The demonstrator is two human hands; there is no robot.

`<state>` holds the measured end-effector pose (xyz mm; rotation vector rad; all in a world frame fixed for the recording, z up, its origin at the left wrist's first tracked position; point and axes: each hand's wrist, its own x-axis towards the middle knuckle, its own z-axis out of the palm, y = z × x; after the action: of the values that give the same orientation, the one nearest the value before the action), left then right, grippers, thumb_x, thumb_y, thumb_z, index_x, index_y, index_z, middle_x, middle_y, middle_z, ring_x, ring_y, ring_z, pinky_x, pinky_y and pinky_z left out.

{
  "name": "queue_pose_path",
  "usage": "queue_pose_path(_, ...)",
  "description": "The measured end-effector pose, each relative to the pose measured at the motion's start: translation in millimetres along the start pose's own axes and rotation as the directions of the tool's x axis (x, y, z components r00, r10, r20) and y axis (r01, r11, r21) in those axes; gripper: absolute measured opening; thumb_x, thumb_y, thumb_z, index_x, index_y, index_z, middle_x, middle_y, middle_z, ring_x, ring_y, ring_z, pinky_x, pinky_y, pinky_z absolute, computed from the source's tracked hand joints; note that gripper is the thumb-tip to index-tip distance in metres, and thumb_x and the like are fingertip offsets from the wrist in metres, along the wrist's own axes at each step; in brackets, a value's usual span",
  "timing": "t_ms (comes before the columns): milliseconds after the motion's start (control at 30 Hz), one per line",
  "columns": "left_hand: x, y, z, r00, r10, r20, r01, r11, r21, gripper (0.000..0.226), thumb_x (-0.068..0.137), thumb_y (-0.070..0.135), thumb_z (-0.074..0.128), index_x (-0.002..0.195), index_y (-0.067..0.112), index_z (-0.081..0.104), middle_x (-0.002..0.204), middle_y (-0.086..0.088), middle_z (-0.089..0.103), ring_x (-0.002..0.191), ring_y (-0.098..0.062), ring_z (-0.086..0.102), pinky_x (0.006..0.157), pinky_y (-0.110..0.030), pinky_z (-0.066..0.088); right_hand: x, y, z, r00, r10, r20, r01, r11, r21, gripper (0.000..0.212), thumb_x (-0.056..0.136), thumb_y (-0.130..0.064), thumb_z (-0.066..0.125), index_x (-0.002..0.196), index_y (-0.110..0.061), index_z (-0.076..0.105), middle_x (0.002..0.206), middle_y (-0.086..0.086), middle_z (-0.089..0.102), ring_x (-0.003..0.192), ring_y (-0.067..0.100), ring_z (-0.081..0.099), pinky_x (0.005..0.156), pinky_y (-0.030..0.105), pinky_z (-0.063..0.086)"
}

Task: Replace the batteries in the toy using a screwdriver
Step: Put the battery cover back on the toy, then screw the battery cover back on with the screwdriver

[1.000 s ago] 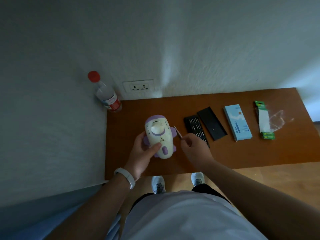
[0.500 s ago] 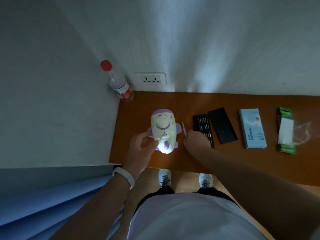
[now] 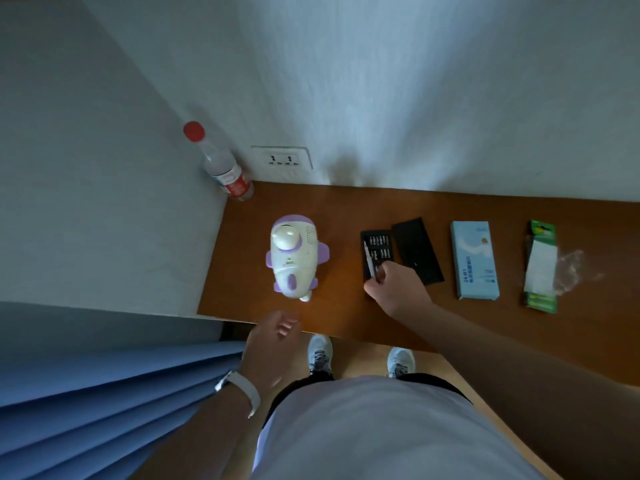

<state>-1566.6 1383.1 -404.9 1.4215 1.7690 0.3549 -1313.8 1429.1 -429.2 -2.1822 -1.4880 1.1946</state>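
Note:
A white and purple airplane toy (image 3: 294,259) lies alone on the brown table (image 3: 346,306), its tail pointing toward me. My left hand (image 3: 273,344) hangs near the table's front edge below the toy, fingers loosely curled, holding nothing. My right hand (image 3: 394,289) grips a thin silver screwdriver (image 3: 369,259) over the open black bit tray (image 3: 375,252). A green battery pack (image 3: 541,268) with torn clear wrapping lies at the far right.
A black tray lid (image 3: 417,251) lies beside the bit tray, then a light blue box (image 3: 474,259). A red-capped water bottle (image 3: 221,164) stands in the back left corner by a wall socket (image 3: 282,158). Blue curtain folds (image 3: 104,393) hang at my left.
My left hand let go of the toy and drew back toward the table's edge. My right hand carried the screwdriver rightward from beside the toy to over the bit tray.

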Motion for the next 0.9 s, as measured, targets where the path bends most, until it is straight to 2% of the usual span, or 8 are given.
queue_pose_path(200, -2.8, 33.3, 64.3, 0.99, 0.08, 0.115, -0.081, 0.997, 0.006, 0.009, 0.096, 0.015, 0.063, 0.098, 0.024, 0.065, 0.092, 0.014, 0.064, 0.087, 0.0, 0.06, 0.068, -0.005, 0.043, -31.6, 47.6, -46.1, 1.0, -0.017, -0.024, 0.018, 0.998, 0.055, 0.018, 0.089, -0.038, 0.061, 0.082, -0.022, 0.057, 0.072, -0.001, 0.061, 0.063, 0.014, 0.058, 0.053, 0.03, 0.043)
queue_pose_path(300, 5.3, 62.0, 97.0, 0.969, 0.16, 0.186, -0.171, 0.984, 0.045, 0.01, 0.098, 0.021, 0.06, 0.105, 0.027, 0.064, 0.097, 0.016, 0.063, 0.092, 0.0, 0.059, 0.073, -0.011, 0.042, -46.3, 71.6, -65.1, 1.0, -0.004, -0.03, 0.007, 0.996, 0.093, 0.016, 0.088, -0.037, 0.061, 0.079, -0.024, 0.056, 0.067, -0.003, 0.061, 0.059, 0.011, 0.055, 0.052, 0.027, 0.044)
queue_pose_path(400, 18.1, 90.3, 127.6, 0.956, 0.227, 0.185, -0.25, 0.962, 0.112, 0.015, 0.098, 0.028, 0.057, 0.112, 0.026, 0.065, 0.1, 0.015, 0.063, 0.093, -0.002, 0.059, 0.072, -0.014, 0.042, -58.3, 95.6, -79.6, 0.998, 0.011, -0.064, -0.005, 0.996, 0.092, 0.017, 0.088, -0.036, 0.061, 0.079, -0.023, 0.055, 0.074, -0.008, 0.062, 0.072, 0.009, 0.057, 0.055, 0.022, 0.047)
queue_pose_path(467, 28.6, 109.0, 146.2, 0.946, 0.285, 0.155, -0.311, 0.933, 0.183, 0.018, 0.098, 0.029, 0.057, 0.114, 0.024, 0.066, 0.102, 0.014, 0.063, 0.094, -0.005, 0.06, 0.072, -0.013, 0.042, -66.2, 112.3, -87.8, 0.996, 0.018, -0.084, -0.008, 0.994, 0.112, 0.017, 0.089, -0.034, 0.062, 0.078, -0.023, 0.054, 0.08, -0.012, 0.061, 0.078, 0.004, 0.055, 0.05, 0.014, 0.039)
queue_pose_path(567, 48.0, 133.1, 166.4, 0.923, 0.362, 0.133, -0.386, 0.866, 0.319, 0.025, 0.098, 0.03, 0.056, 0.119, 0.02, 0.067, 0.109, 0.007, 0.067, 0.101, -0.012, 0.062, 0.077, -0.025, 0.052, -79.1, 133.5, -97.7, 0.992, 0.039, -0.12, -0.018, 0.985, 0.169, 0.018, 0.088, -0.031, 0.064, 0.075, -0.022, 0.055, 0.074, -0.019, 0.055, 0.065, -0.001, 0.052, 0.044, 0.011, 0.039)
queue_pose_path(633, 61.2, 144.8, 176.1, 0.907, 0.402, 0.124, -0.416, 0.81, 0.413, 0.027, 0.098, 0.03, 0.056, 0.119, 0.018, 0.068, 0.112, 0.003, 0.069, 0.103, -0.016, 0.063, 0.08, -0.033, 0.056, -86.6, 144.0, -103.3, 0.989, 0.057, -0.135, -0.031, 0.981, 0.189, 0.018, 0.088, -0.031, 0.064, 0.075, -0.022, 0.056, 0.067, -0.015, 0.057, 0.054, 0.0, 0.049, 0.045, 0.013, 0.039)
queue_pose_path(767, 81.7, 153.7, 184.3, 0.893, 0.428, 0.143, -0.43, 0.711, 0.556, 0.025, 0.099, 0.03, 0.055, 0.117, 0.017, 0.068, 0.109, 0.0, 0.068, 0.1, -0.019, 0.062, 0.074, -0.031, 0.052, -95.8, 154.2, -109.9, 0.99, 0.068, -0.121, -0.038, 0.971, 0.237, 0.016, 0.089, -0.03, 0.064, 0.076, -0.023, 0.057, 0.063, -0.01, 0.059, 0.052, -0.005, 0.052, 0.047, 0.013, 0.041)
queue_pose_path(900, 93.0, 153.5, 184.6, 0.903, 0.382, 0.195, -0.419, 0.686, 0.595, 0.026, 0.099, 0.028, 0.055, 0.12, 0.017, 0.067, 0.111, -0.001, 0.064, 0.101, -0.02, 0.06, 0.074, -0.033, 0.053, -101.4, 160.9, -111.6, 0.989, 0.088, -0.115, -0.05, 0.954, 0.295, 0.014, 0.089, -0.031, 0.064, 0.076, -0.026, 0.058, 0.064, -0.01, 0.061, 0.052, -0.002, 0.052, 0.046, 0.013, 0.041)
